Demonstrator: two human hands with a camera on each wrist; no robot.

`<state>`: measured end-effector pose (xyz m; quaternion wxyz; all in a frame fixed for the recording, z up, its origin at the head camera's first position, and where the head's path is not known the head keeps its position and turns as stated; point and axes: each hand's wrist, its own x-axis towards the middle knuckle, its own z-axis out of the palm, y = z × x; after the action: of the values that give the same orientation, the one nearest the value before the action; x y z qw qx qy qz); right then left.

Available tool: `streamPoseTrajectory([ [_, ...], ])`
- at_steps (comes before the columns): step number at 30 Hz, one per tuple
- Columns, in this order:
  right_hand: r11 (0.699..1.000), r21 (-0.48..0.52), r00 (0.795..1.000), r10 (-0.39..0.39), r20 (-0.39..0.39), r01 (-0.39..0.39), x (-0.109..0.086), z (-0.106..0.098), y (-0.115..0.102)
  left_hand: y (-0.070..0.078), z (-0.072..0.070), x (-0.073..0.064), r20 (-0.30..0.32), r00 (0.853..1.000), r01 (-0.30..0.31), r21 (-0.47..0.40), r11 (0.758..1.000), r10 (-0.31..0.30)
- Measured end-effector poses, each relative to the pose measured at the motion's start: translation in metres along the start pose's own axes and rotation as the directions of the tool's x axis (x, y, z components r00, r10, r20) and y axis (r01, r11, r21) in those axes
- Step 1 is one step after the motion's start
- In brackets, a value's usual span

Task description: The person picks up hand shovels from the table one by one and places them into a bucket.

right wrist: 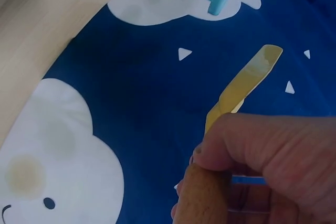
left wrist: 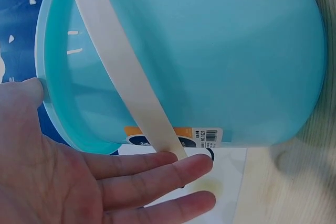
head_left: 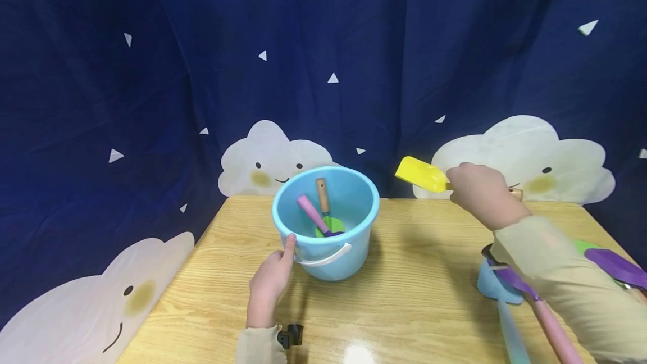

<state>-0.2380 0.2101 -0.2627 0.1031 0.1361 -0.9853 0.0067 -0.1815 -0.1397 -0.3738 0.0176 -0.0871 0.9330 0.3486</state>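
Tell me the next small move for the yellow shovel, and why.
Probably bring the right grip leftward until the yellow shovel is over the blue bucket: the shovel is held in the air beside it, blade pointing that way, a pink-handled tool and a wooden-handled tool are already inside, and the thumb of the left grip touches the rim.

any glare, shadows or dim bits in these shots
Head view: a bright glare patch on the table at the bottom edge, a soft shadow below the right hand; left wrist view: soft shading on the bucket, its label fairly sharp; right wrist view: darker overall, the yellow shovel looking duller than in the head view.
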Motion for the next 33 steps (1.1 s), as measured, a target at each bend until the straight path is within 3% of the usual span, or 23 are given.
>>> streamPoseTrajectory([
  [14, 0.996, -0.049, 0.995, -0.082, -0.05, 0.08, 0.006, 0.0, -0.03, 0.0, 0.001, 0.0, -0.003, 1.0, -0.008, -0.003, 1.0, 0.008],
  [25, 0.988, -0.085, 0.991, -0.129, -0.035, 0.125, 0.015, 0.003, -0.059, -0.002, 0.001, 0.0, -0.003, 1.0, -0.015, -0.005, 1.0, 0.015],
  [33, 0.972, -0.193, 0.991, -0.137, 0.003, 0.135, 0.023, 0.007, -0.081, 0.0, 0.0, -0.001, -0.004, 1.0, -0.006, -0.008, 1.0, 0.006],
])
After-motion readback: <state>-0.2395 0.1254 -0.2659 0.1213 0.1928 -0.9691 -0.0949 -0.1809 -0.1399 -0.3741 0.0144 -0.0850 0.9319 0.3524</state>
